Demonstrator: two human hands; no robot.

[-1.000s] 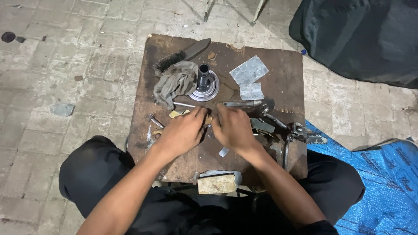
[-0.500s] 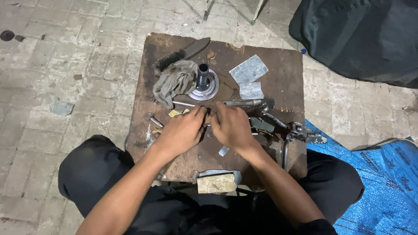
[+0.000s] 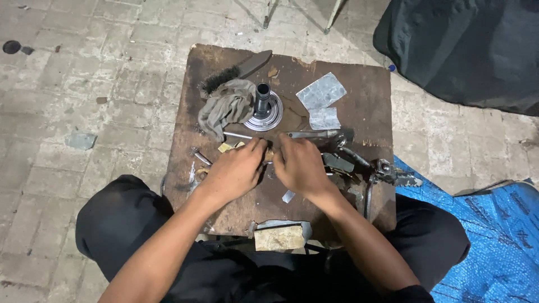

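My left hand (image 3: pixel 236 168) and my right hand (image 3: pixel 300 165) are pressed close together over the middle of a dark wooden board (image 3: pixel 359 101). Both have their fingers curled around a small part (image 3: pixel 269 154) between them; most of it is hidden by the fingers. Just beyond the hands lies a thin metal rod (image 3: pixel 238 135). Further back stands a round metal hub with an upright shaft (image 3: pixel 263 108), with a grey rag (image 3: pixel 227 106) beside it.
A wire brush (image 3: pixel 233 72) lies at the board's far left. Two grey sheet pieces (image 3: pixel 321 91) sit at the back right. Metal tools and clamps (image 3: pixel 365 163) crowd the right side. A blue tarp (image 3: pixel 494 224) and a black cover (image 3: pixel 466 45) lie to the right.
Both hands stay at the same spot on the board, with only slight shifts of the fingers around the small part.
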